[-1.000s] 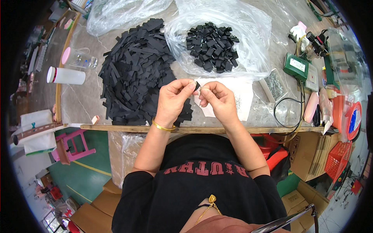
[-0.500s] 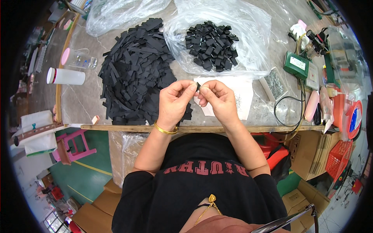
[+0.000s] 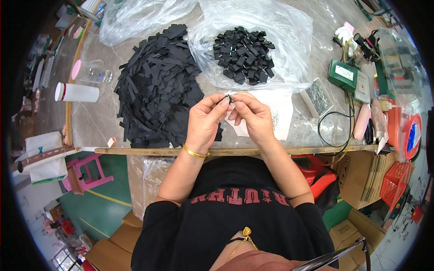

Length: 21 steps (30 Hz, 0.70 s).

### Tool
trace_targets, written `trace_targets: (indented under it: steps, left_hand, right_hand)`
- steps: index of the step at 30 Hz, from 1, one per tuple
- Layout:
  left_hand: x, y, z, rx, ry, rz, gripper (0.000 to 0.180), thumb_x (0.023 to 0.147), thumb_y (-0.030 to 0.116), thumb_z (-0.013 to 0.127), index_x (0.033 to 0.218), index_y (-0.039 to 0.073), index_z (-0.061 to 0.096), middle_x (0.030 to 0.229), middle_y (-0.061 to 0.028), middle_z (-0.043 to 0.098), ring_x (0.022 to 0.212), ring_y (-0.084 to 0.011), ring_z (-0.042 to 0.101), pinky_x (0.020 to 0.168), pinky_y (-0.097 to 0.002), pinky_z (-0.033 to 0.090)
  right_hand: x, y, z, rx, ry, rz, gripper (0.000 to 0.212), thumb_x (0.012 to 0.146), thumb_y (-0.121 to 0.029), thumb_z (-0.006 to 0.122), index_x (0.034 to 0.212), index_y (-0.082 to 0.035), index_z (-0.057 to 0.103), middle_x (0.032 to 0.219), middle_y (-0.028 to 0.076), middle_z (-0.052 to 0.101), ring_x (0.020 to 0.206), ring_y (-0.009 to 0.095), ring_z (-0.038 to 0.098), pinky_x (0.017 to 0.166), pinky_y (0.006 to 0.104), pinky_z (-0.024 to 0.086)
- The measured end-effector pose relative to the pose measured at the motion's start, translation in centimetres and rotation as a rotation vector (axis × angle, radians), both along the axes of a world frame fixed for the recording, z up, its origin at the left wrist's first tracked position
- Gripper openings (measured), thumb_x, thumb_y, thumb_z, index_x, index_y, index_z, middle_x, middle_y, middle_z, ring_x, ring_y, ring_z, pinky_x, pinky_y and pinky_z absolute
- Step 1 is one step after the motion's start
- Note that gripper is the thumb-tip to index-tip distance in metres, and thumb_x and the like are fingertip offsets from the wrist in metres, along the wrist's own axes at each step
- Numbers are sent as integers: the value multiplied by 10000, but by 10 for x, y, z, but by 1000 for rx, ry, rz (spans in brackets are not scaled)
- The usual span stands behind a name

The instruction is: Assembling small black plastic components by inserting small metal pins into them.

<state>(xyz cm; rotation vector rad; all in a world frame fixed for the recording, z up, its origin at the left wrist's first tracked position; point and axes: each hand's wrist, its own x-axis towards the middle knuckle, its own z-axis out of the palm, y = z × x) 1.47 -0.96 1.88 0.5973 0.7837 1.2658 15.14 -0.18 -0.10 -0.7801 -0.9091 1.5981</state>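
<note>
A small black fabric strip [image 3: 229, 98] is pinched between my two hands above the table's near side. My left hand [image 3: 204, 121] grips it with thumb and forefinger; a gold bangle circles that wrist. The thumb and fingers of my right hand [image 3: 256, 118] close on the strip's other side, and anything smaller there is hidden. Left of the hands spreads a heap of flat black strips [image 3: 158, 86]. Beyond them, small folded black pieces [image 3: 244, 55] are piled on a clear plastic bag [image 3: 296, 49]. Under my right hand lies a white sheet [image 3: 284, 118] with fine metal bits on it.
An open box of thin metal pieces [image 3: 319, 98] sits right of the sheet, beside a black cable [image 3: 322, 128]. Farther right is a green device [image 3: 343, 76]. A white bottle [image 3: 77, 92] and a clear bottle [image 3: 92, 72] lie at left. A wooden strip [image 3: 135, 151] edges the table.
The strip has turned slightly between my fingertips and now looks more folded. Both hands stay in nearly the same place, and the view has shifted a little.
</note>
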Motion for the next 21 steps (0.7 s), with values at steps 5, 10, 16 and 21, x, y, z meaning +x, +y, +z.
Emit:
trace_targets:
  steps: [5, 10, 16, 21]
  left_hand:
    - [5, 1, -5, -25, -4, 11, 156, 835, 74, 567, 959, -19, 584, 787, -44, 615, 663, -67, 501, 628, -196, 393]
    - [7, 2, -10, -31, 1, 7, 155, 833, 69, 567, 954, -25, 586, 789, -47, 617, 679, -74, 522, 649, -205, 411]
    - [12, 2, -11, -20, 23, 3, 157, 823, 58, 575, 953, -30, 582, 804, -63, 621, 742, -105, 581, 707, -230, 452]
    - [23, 4, -10, -75, 42, 19, 153, 805, 52, 602, 933, -30, 589, 773, -41, 612, 668, -76, 529, 629, -199, 399]
  right_hand:
    - [-1, 0, -9, 27, 41, -48, 184, 834, -80, 564, 988, 8, 611, 966, 82, 562, 639, 106, 561, 511, 193, 432]
    - [-4, -2, -14, 15, 36, -101, 177, 837, -87, 564, 976, 10, 615, 956, 82, 563, 628, 100, 552, 499, 185, 414]
    - [-6, -4, -16, 14, 27, -181, 156, 835, -93, 573, 937, 14, 624, 923, 75, 562, 608, 90, 537, 491, 181, 402]
    - [-1, -4, -15, 1, -12, -234, 150, 842, -101, 568, 907, 24, 616, 895, 69, 565, 600, 86, 535, 485, 182, 401]
